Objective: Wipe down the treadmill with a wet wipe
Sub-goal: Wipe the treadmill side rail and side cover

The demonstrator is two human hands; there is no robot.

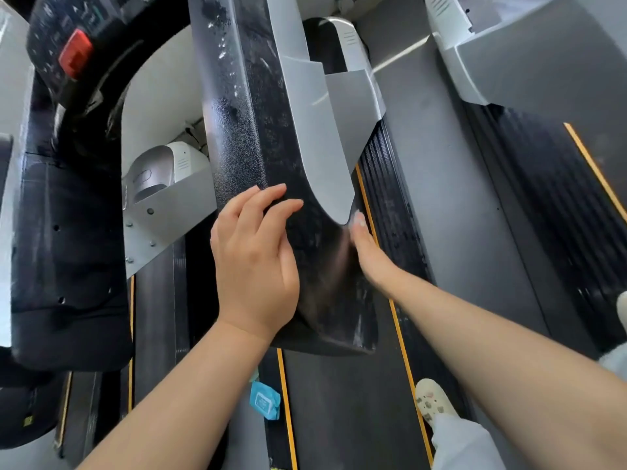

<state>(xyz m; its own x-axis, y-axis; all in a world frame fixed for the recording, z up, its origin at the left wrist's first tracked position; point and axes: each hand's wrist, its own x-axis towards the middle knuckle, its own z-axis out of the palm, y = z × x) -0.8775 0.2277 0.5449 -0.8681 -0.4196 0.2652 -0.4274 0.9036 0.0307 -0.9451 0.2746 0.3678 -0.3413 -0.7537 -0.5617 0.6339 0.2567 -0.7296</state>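
Note:
The treadmill's black textured handrail (271, 157) runs down the middle of the head view, speckled with pale dust and smears. My left hand (254, 262) rests flat on its left side, fingers straight and spread across the top. My right hand (369, 252) lies edge-on against the rail's right side, fingers extended. A small white bit of the wet wipe (359, 219) shows at its fingertips, just under the grey plastic cover (325, 154). Most of the wipe is hidden between hand and rail.
A blue wet-wipe pack (264, 400) lies on the side strip below the rail. The dark belt (342, 408) has orange edge lines, and my white shoe (432, 398) stands on it. The console with its red stop button (75, 53) is upper left. Another treadmill (543, 184) stands to the right.

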